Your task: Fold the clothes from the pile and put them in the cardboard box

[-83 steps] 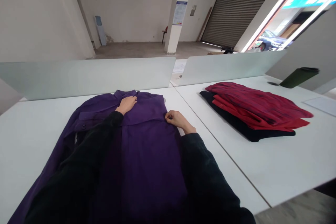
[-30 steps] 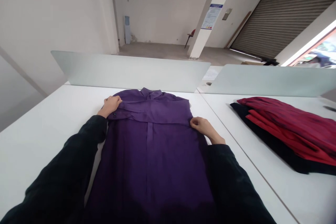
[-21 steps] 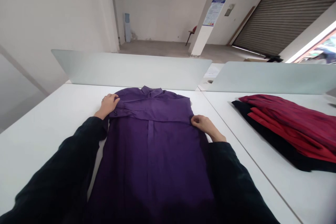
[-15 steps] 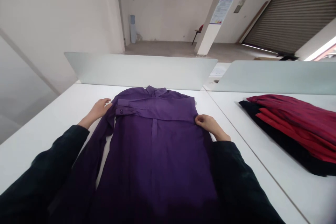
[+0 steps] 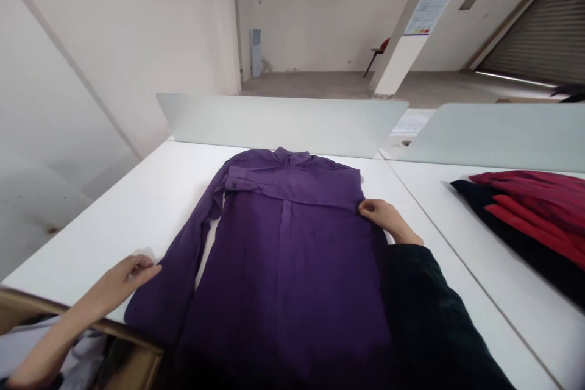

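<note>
While pinching purple shirt hem in the right hand, open bare hand beside the sleeve, red folded clothes one surface over.

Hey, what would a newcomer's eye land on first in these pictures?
A purple long-sleeved shirt lying flat on a white table fills the middle of the view. The right hand pinches its side edge, and the left hand lies open beside a sleeve at lower left. To the right, on the neighbouring white table, a stack of red and black clothes adds a bright patch of colour.
</note>
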The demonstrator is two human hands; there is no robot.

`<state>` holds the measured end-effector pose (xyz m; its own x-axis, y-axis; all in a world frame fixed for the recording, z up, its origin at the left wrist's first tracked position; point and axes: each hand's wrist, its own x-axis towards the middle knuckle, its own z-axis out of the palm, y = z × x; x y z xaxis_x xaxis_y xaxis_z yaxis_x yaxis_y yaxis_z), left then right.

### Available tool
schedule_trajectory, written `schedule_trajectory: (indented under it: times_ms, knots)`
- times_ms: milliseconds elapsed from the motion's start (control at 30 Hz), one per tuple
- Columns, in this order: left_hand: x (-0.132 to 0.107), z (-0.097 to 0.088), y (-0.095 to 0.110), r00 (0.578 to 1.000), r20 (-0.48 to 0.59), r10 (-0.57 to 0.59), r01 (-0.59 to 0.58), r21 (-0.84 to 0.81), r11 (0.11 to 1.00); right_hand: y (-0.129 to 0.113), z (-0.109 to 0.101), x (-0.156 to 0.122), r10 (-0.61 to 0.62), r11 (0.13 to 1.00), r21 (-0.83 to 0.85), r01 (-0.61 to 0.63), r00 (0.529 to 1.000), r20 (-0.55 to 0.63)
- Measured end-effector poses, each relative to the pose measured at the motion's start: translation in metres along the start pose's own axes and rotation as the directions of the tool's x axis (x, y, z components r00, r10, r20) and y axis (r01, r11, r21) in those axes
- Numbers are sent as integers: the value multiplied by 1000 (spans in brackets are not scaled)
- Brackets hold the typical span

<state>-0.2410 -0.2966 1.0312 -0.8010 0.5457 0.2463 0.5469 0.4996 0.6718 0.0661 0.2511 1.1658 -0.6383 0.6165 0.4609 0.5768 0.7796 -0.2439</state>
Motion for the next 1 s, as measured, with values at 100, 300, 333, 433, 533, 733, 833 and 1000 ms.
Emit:
schedule_trajectory:
  times_ms: [100, 300, 333, 433, 533, 733, 833, 1000]
  knots:
    - [-28, 10, -19, 993, -119, -21, 15, -55, 998, 0, 0, 0, 7, 1000, 1, -7, 1000, 4]
    - [-44, 29, -28, 976, -186, 117, -126, -33, 992, -3, -2, -1, 21, 1000, -5, -21, 1000, 13]
    - [-44, 31, -28, 975, -173, 140, -147, -32, 989, -4, -2, -1, 24, 1000, -5, -24, 1000, 15]
    - [-44, 39, -31, 962, -235, 137, -156, -63, 986, -3, -2, 0, 29, 1000, -3, -29, 999, 24]
    - [-44, 43, -38, 944, -322, 76, -120, -119, 986, -2, -1, 0, 33, 999, -2, -33, 999, 30]
    - [-42, 33, -25, 986, -133, 102, -115, -95, 989, 1, -1, 1, 27, 1000, 7, -27, 999, 40]
    - [-45, 29, -10, 990, -115, 82, -91, -75, 993, 5, 1, 3, 46, 999, 24, -47, 999, 29]
    - [-50, 23, 4, 970, -221, -95, 22, -314, 949, 7, 1, 6, 56, 998, 36, -57, 998, 38]
